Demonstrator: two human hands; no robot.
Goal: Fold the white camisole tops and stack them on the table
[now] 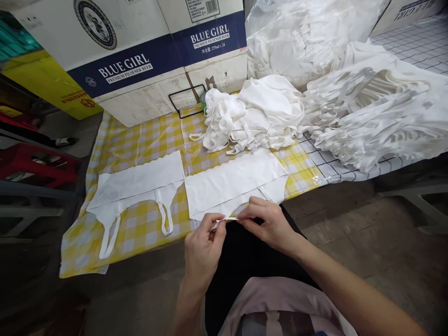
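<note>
A white camisole top (231,182) lies flat at the table's front edge, its straps toward me. Both hands pinch one of its thin white straps (230,218) just over the edge: my left hand (205,245) at the left end, my right hand (268,221) at the right, with a short length showing between the fingertips. To the left, a second white camisole top (140,186) is spread flat, its two strap loops hanging toward the front edge. Neither hand touches that one.
A heap of white garments (255,112) sits behind, beside a larger stack (381,107) and a clear plastic bag (311,37) of white cloth. A beer carton (147,70) and a black wire frame (187,100) stand at the back of the checked tablecloth (140,242). A red stool (38,163) is left.
</note>
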